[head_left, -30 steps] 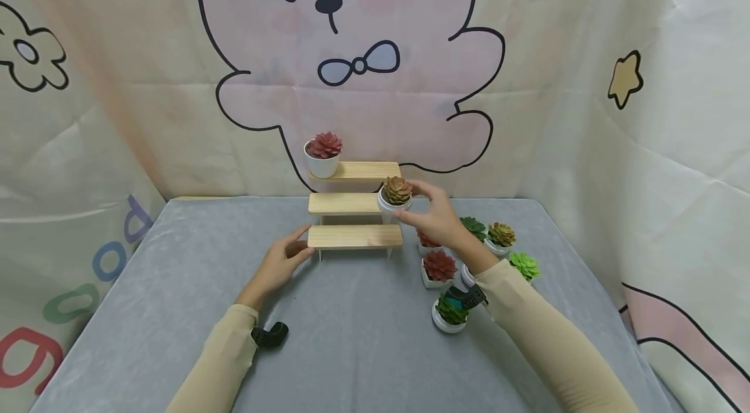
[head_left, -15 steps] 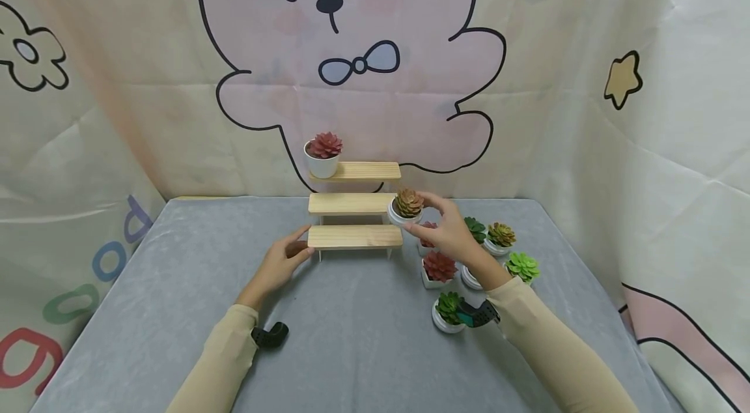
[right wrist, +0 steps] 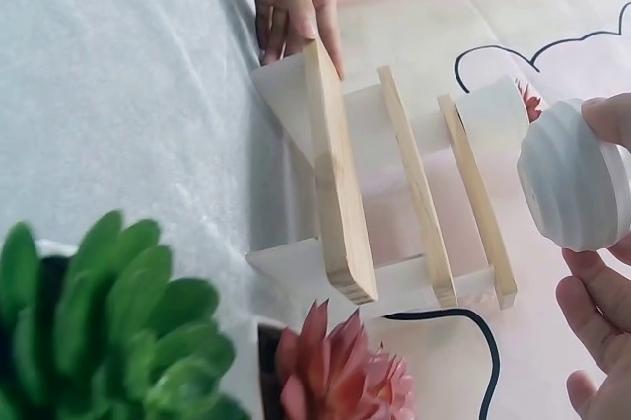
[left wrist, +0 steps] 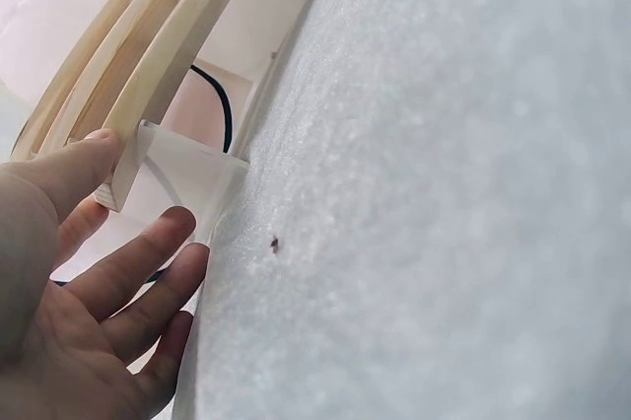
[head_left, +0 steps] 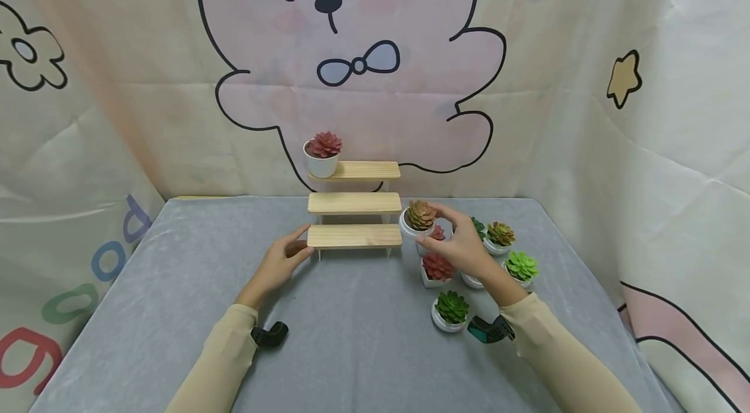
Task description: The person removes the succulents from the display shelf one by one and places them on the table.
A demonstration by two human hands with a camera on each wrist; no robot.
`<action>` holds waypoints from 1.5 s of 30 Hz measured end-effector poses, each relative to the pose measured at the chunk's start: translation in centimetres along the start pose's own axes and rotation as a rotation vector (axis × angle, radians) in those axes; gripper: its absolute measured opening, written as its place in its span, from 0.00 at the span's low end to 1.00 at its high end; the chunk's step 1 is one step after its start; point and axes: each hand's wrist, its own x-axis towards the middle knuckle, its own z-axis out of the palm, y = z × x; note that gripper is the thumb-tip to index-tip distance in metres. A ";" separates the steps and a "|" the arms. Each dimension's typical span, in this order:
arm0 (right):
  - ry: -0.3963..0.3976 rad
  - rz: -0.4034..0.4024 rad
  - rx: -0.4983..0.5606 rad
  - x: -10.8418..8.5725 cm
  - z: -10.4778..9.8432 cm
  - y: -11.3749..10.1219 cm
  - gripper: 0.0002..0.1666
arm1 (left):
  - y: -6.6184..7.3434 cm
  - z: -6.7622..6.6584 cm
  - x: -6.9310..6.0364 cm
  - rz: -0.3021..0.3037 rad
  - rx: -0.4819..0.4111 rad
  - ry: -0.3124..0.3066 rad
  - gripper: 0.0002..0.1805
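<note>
In the head view my right hand (head_left: 464, 247) grips a white ribbed pot with a brownish-orange succulent (head_left: 420, 216), raised just right of a three-step wooden shelf (head_left: 354, 237). The right wrist view shows thumb and fingers around that white pot (right wrist: 570, 181), with its plant out of sight. My left hand (head_left: 280, 271) holds the left end of the lowest step. Up close in the left wrist view, the thumb and a finger pinch the board's end (left wrist: 118, 178), while the other fingers extend loosely beside the white leg.
A red succulent (head_left: 323, 154) in a white pot sits on the top step's left. On the grey cloth to the right stand several potted succulents, including a red one (head_left: 437, 268), a dark green one (head_left: 450, 310) and a bright green one (head_left: 521, 267).
My right hand has carried the brownish-orange succulent rightward and down, away from the middle step's right end. The left hand has stayed at the shelf's left end.
</note>
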 end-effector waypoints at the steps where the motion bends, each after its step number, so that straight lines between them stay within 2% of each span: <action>1: 0.001 -0.002 0.004 -0.2 -0.1 0.1 0.38 | 0.0 0.0 0.0 -0.001 0.001 0.001 0.34; 7: 0.009 -0.010 -0.008 -1.5 -0.8 0.9 0.39 | 0.0 0.0 0.0 0.002 0.008 0.006 0.34; 18: 0.031 0.038 -0.023 -4.3 -2.0 1.9 0.39 | 0.1 0.2 -0.1 -0.003 0.004 0.008 0.34; 35: 0.143 0.021 -0.106 -8.0 -3.0 3.4 0.37 | 0.1 0.0 0.0 0.009 0.005 0.012 0.34; 39: 0.139 0.050 -0.133 -9.1 -3.4 3.5 0.38 | 0.1 0.0 0.0 0.014 0.001 0.007 0.34; 45: 0.131 0.074 -0.115 -10.9 -3.9 4.2 0.37 | 0.2 0.0 -0.1 0.016 0.000 0.007 0.34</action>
